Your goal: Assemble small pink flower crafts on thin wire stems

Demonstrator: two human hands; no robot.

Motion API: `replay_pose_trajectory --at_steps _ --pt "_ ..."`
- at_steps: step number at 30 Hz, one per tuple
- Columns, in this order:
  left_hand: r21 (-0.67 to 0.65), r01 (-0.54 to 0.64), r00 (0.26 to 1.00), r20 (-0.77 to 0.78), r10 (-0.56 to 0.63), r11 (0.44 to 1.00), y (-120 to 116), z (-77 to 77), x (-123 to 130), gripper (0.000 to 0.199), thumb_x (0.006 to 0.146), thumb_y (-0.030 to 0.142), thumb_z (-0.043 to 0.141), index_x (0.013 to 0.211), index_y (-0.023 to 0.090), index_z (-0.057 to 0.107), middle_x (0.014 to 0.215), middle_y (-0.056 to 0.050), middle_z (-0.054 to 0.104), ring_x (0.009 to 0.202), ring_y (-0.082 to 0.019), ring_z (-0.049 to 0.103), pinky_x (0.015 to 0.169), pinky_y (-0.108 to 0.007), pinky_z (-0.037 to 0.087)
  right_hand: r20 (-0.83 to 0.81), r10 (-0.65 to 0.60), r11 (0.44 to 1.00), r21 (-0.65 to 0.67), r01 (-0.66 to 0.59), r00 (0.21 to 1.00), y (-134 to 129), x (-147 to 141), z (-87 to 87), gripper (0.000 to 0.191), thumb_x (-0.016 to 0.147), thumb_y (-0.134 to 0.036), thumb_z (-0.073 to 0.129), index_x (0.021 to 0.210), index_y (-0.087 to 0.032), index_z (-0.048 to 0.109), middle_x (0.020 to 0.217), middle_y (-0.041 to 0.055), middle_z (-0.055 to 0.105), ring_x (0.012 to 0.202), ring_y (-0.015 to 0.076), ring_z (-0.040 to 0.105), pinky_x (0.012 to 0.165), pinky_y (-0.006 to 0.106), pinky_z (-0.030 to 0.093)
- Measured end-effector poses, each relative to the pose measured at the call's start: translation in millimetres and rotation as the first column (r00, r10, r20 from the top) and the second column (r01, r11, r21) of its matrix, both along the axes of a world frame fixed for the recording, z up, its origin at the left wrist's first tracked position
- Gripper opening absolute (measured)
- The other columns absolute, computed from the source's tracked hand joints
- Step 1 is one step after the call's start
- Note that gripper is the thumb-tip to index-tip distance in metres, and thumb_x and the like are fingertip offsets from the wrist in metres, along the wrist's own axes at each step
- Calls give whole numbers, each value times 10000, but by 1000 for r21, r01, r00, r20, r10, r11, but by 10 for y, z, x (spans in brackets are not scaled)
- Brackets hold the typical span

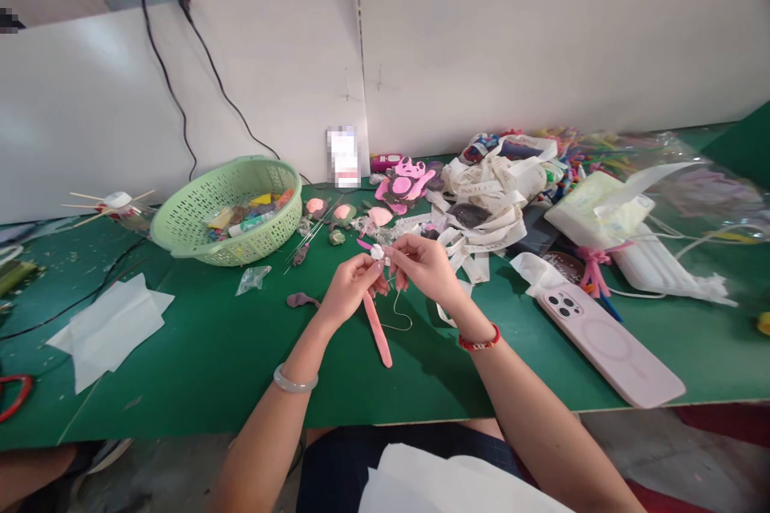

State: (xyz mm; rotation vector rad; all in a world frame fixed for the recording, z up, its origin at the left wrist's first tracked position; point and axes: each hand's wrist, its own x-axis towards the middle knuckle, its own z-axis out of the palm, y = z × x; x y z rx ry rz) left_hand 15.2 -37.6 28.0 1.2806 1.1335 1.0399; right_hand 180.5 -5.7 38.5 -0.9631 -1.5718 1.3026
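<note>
My left hand [354,282] and my right hand [426,266] meet above the green table, fingertips pinched together. Between them is a small crumpled white piece [378,252], its kind too small to make out. A thin pale thread [411,322] hangs in a loop below my fingers. Under my left hand lies a flat pink strip [378,337] with a rounded end; its upper end is hidden by the fingers. Just beyond the hands are a pink and dark felt-like figure [404,183] and small pink and grey pieces [378,216].
At left stands a green plastic basket [180,236] with coloured pieces inside; long needles [313,236] lie beside it. White ribbons [499,192] are heaped to the right. Nearer are a pink phone [626,349] and a tissue pack [595,208]. White paper sheets [114,329] and red-handled scissors [18,397] lie left.
</note>
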Motion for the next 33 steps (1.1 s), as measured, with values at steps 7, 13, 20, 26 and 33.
replay_pose_trajectory --at_steps 7,13,20,26,33 --pt "122 -44 997 -50 50 992 -15 39 -72 380 877 555 628 788 186 630 636 20 519 572 -104 464 550 -236 396 -95 39 995 -92 -48 995 31 37 22 435 749 -577 757 719 -180 584 584 6 652 373 109 539 363 230 403" --pt "11 165 986 -36 -164 986 -48 75 -24 342 822 506 712 792 167 680 746 -30 637 665 -140 568 631 -267 486 -74 46 996 -77 -51 996 3 19 46 425 744 -548 768 657 -187 559 466 -39 541 352 71 431 361 216 324" --pt "-23 161 986 47 -159 987 -44 43 1 358 796 507 736 751 161 657 687 -27 648 654 -150 625 659 -280 543 -23 61 997 -43 -61 998 10 26 71 414 778 -578 719 720 -183 609 489 -46 507 369 64 386 378 228 285" --pt "97 138 985 -119 -126 986 -60 62 6 300 827 459 710 749 173 665 721 -43 675 698 -181 665 683 -298 570 146 8 989 147 -29 989 12 37 11 262 856 -445 652 790 -192 632 599 -5 600 463 103 487 448 249 372" --pt "35 81 995 56 -82 996 -49 -26 70 298 808 448 748 864 168 663 796 -54 732 748 -211 742 729 -345 629 144 -57 980 196 28 988 59 38 -38 204 833 -383 671 856 -186 624 711 6 614 568 110 541 536 251 447"
